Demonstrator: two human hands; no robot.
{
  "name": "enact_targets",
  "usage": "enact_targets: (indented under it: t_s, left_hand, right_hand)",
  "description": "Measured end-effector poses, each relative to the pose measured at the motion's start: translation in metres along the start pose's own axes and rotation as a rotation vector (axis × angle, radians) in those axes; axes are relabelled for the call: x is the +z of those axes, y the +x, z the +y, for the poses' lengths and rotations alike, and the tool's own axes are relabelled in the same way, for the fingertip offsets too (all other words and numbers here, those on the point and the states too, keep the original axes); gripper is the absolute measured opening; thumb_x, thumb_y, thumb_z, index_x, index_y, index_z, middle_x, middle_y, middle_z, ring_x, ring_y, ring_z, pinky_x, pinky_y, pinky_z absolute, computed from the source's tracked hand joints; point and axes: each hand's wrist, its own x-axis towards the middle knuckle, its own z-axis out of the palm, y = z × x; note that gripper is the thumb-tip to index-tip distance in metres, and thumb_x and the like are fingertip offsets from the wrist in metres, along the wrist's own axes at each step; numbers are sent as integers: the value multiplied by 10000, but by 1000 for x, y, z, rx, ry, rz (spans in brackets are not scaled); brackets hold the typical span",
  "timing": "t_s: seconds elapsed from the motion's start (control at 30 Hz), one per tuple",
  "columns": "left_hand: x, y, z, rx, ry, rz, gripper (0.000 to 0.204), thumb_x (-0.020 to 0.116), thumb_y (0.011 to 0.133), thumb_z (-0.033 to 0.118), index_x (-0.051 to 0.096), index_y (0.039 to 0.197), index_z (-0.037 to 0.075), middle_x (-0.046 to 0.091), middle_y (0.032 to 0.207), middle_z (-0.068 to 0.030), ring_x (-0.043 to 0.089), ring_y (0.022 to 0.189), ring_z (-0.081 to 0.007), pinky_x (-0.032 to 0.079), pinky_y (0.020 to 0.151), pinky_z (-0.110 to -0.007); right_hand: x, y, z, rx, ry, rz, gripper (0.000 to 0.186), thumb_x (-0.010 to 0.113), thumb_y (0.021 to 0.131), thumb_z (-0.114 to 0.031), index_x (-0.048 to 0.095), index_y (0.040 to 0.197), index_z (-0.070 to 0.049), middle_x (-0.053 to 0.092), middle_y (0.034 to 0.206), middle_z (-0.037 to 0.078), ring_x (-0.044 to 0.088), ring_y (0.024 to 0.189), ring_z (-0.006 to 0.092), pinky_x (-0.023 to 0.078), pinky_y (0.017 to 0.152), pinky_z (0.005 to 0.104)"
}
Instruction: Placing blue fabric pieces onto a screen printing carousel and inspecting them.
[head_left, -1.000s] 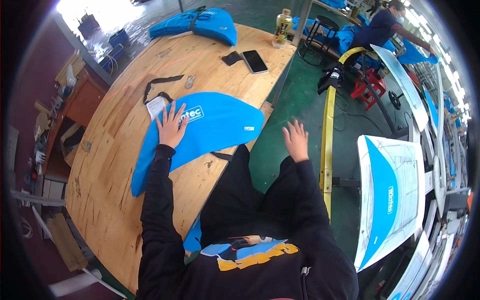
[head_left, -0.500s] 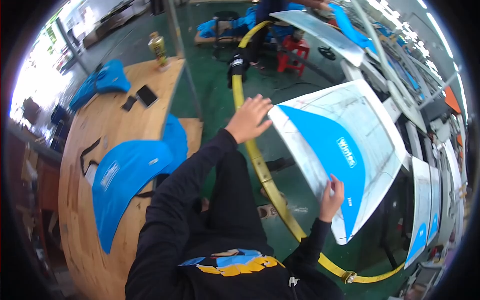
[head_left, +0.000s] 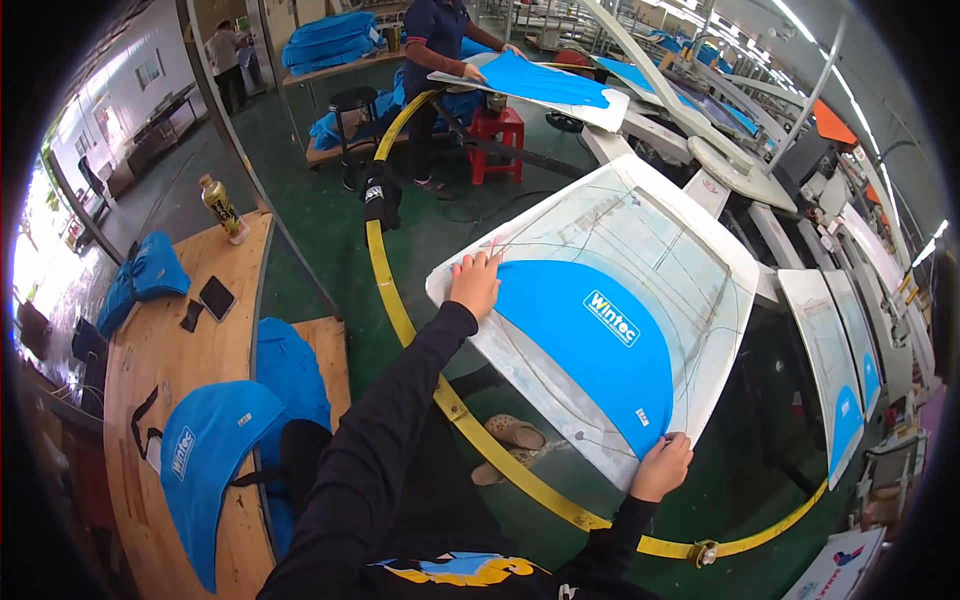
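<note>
A curved blue fabric panel (head_left: pixel 590 325) with a white printed mark lies on a pale, flat printing board (head_left: pixel 700 230) in front of me. At the panel's upper left tip, my left hand (head_left: pixel 475 284) is closed, its fingertips pinching the edge. My right hand (head_left: pixel 662 468) has the lower right tip between bent fingers and thumb, by the board's near corner. Both tips are partly hidden under my fingers. The panel looks flat, its straighter edge toward me and its rounded edge away.
To the left, a wooden table (head_left: pixel 150 345) bears a similar blue panel (head_left: pixel 208 470), a phone (head_left: pixel 217 298) and a bottle (head_left: pixel 222 208). A yellow curved rail (head_left: pixel 480 437) runs between me and the board. Beyond, a co-worker (head_left: pixel 440 40) handles blue fabric on another board near a red stool (head_left: pixel 496 140).
My left hand has gone from open beside the board's corner to pinching the panel's upper tip. My right hand has moved onto the lower tip. The panel has shifted on the board; my view has turned.
</note>
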Motion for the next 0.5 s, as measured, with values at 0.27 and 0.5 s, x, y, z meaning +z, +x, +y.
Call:
enact_targets:
  t_s: [0.27, 0.5]
  left_hand:
    - [-27, 5, 20, 58, -34, 86, 215, 601, 831, 289, 646, 869, 81, 640, 878, -105, 563, 960, -306, 387, 804, -457]
    - [-113, -86, 116, 153, -1135, -447, 327, 486, 970, 292, 527, 1102, -4, 574, 928, -108, 555, 819, -216, 445, 753, -336]
  right_hand:
    - [-8, 9, -48, -133, 698, 78, 111, 557, 843, -61, 520, 930, -3, 580, 853, 141, 593, 805, 306, 465, 717, 376]
    - [-35, -4, -141, -331, 1534, -186, 84, 531, 907, -14, 481, 975, -16, 493, 901, 50, 501, 813, 115, 412, 762, 244]
